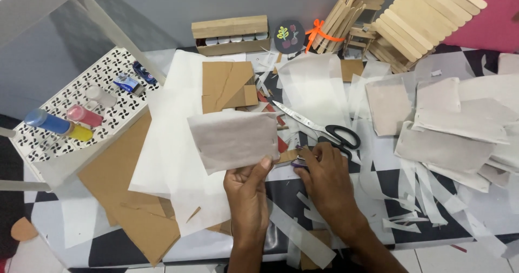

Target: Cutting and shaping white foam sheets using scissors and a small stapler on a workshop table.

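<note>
A: What have the hands got?

B: From my remote feed, left hand (247, 189) has thumb and fingers pinched on the bottom right corner of a translucent paper sheet (233, 139), lifted flat over the table. Right hand (324, 178) is curled over a small purple object (299, 162) beside a thin wooden stick (286, 156). Fingers look closed on it, but I can't tell what the thing is, mostly hidden.

A: Where's that relative to the scissors?

B: Black-handled scissors (324, 128) lie just beyond the right hand, handles almost touching the knuckles, blades pointing up-left, jaws nearly together. The held sheet is left of the scissors.

A: Clutter?

B: Lots. Right of the scissors, a pile of cut paper pieces (459, 127), overlapping. Near side of the scissors, loose paper strips (427, 202) across the checkered tablecloth (400, 183). Left of the scissors, cardboard squares (226, 86), and farther left a big brown cardboard sheet (127, 197) under white paper. Behind the scissors, a wooden box of small jars (231, 35), a dark round painted disc (288, 36), a stick holder with an orange ribbon (338, 21), a craft-stick structure (427, 13). Far left, a perforated white tray (111, 113) with paint bottles (59, 124).

A: Anything blocking?

B: The held sheet covers part of the cardboard and red scraps under it.
</note>
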